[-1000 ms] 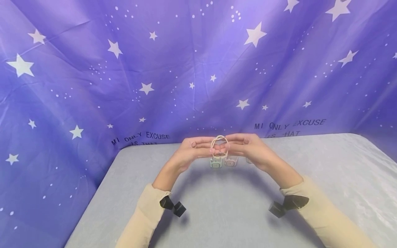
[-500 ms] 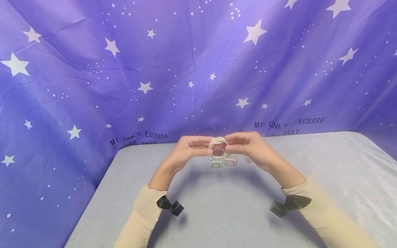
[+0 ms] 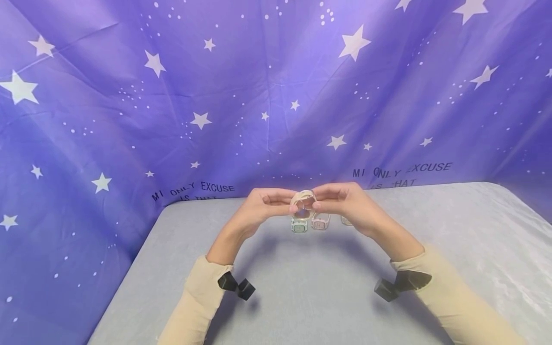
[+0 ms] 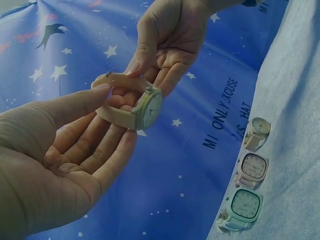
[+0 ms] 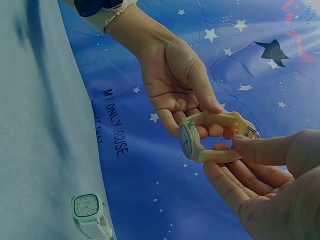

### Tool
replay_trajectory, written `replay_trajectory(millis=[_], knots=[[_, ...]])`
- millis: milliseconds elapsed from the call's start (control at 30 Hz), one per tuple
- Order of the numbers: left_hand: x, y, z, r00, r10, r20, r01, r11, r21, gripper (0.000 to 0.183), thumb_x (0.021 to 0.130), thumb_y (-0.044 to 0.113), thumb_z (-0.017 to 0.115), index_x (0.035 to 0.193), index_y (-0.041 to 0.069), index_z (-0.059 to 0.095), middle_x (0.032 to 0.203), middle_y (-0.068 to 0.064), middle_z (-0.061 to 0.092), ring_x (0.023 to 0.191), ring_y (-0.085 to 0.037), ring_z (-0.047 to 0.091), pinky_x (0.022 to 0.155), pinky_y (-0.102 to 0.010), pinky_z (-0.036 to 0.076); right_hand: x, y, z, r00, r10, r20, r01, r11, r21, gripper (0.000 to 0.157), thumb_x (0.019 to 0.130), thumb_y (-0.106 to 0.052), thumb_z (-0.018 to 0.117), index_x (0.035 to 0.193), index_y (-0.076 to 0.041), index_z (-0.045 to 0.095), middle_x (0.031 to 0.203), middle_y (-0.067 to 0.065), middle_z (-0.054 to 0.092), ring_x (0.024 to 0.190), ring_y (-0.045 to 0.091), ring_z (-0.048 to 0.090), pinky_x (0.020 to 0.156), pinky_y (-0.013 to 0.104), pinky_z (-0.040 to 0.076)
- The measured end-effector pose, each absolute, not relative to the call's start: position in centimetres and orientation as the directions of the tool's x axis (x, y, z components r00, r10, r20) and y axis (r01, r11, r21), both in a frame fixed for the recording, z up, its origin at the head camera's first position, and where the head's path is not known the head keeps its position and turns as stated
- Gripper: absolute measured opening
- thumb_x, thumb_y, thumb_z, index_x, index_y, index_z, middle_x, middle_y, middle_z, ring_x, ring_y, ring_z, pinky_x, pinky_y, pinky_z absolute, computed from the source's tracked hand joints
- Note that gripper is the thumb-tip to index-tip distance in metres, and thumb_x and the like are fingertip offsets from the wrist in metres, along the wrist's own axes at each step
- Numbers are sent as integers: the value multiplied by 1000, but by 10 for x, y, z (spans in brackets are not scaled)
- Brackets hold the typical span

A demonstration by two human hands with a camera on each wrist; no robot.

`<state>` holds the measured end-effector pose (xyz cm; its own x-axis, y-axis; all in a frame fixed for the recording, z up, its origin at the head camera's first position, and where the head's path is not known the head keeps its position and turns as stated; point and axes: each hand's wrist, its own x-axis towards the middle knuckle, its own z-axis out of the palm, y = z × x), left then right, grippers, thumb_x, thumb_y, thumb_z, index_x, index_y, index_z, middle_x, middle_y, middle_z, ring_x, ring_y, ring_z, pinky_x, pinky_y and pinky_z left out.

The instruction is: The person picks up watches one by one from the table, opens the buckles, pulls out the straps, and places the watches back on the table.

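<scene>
A cream wristwatch [image 4: 150, 109] with a round dial is held in the air between both hands, its strap bent into a loop. My left hand [image 3: 263, 210] pinches one side of the strap, thumb toward me and fingers behind. On the other side my right hand [image 3: 347, 205] pinches the strap likewise. The right wrist view shows the dial [image 5: 188, 142] turned away from the thumbs and the metal buckle [image 5: 251, 131] near the right thumb. Whether the strap is fastened I cannot tell.
Near the table's far edge lie a mint-green square watch [image 3: 299, 226], a pink square watch [image 3: 319, 224] and a beige round watch [image 4: 260, 126]. My right hand partly covers the beige one in the head view. Behind the grey cloth-covered table [image 3: 302, 292] hangs a purple star-patterned curtain [image 3: 267, 72].
The held watch has tilted, and its loop now shows more of its broad inner side. Both thumbs have shifted on the strap. The watches on the table have stayed put.
</scene>
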<state>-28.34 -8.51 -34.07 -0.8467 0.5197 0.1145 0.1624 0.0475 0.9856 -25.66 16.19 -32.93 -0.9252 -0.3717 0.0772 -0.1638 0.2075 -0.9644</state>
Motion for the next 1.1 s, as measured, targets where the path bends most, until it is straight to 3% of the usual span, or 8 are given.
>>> replay_trajectory(millis=[133, 267, 367, 467, 600, 733, 1100], knots=[[-283, -84, -340, -847, 517, 124, 170, 42, 985, 35, 86, 2, 77, 120, -2, 71, 108, -13, 78, 99, -25, 77, 100, -38, 57, -256, 161, -329, -929, -367, 40, -137, 241, -961, 42, 89, -18, 77, 129, -8, 67, 122, 10, 74, 110, 22, 70, 93, 37, 53], [-282, -83, -340, -843, 524, 125, 181, 57, 982, 35, 86, 1, 77, 120, -1, 72, 107, -14, 78, 99, -29, 76, 100, -39, 57, -255, 160, -328, -928, -369, 49, -153, 259, -954, 43, 91, -21, 76, 132, -11, 65, 123, 9, 73, 103, 22, 71, 60, 22, 46], [-281, -82, -340, -843, 524, 124, 203, 97, 974, 35, 84, 2, 79, 119, 0, 73, 105, -13, 78, 95, -25, 77, 97, -39, 58, -254, 159, -328, -923, -374, 88, -197, 266, -944, 43, 93, -20, 74, 132, -9, 64, 122, 11, 73, 103, 23, 72, 54, 18, 43], [-280, -81, -341, -842, 525, 127, 230, 135, 964, 34, 84, 4, 80, 117, 1, 74, 102, -13, 79, 90, -20, 76, 92, -37, 60, -254, 158, -327, -911, -385, 150, -270, 281, -921, 39, 94, -16, 73, 131, -5, 65, 120, 13, 74, 109, 26, 72, 71, 19, 55], [-279, -79, -343, -829, 544, 132, 251, 150, 956, 33, 84, 3, 80, 116, 0, 74, 102, -15, 79, 87, -17, 75, 87, -35, 61, -253, 157, -329, -889, -401, 223, -371, 343, -863, 31, 93, -11, 73, 123, -5, 70, 115, 12, 76, 108, 25, 73, 94, 31, 59], [-279, -78, -344, -814, 564, 139, 262, 142, 955, 31, 84, 1, 79, 115, -1, 74, 103, -17, 78, 87, -18, 76, 85, -34, 62, -252, 155, -330, -873, -409, 265, -433, 401, -807, 24, 91, -7, 74, 115, -5, 74, 110, 11, 77, 103, 24, 74, 93, 38, 60], [-278, -78, -346, -803, 580, 133, 263, 145, 954, 32, 85, 0, 78, 117, -2, 73, 106, -18, 78, 90, -27, 77, 85, -35, 62, -249, 154, -330, -885, -389, 257, -421, 432, -798, 18, 89, -6, 75, 107, -3, 75, 103, 12, 78, 95, 24, 76, 86, 37, 62]])
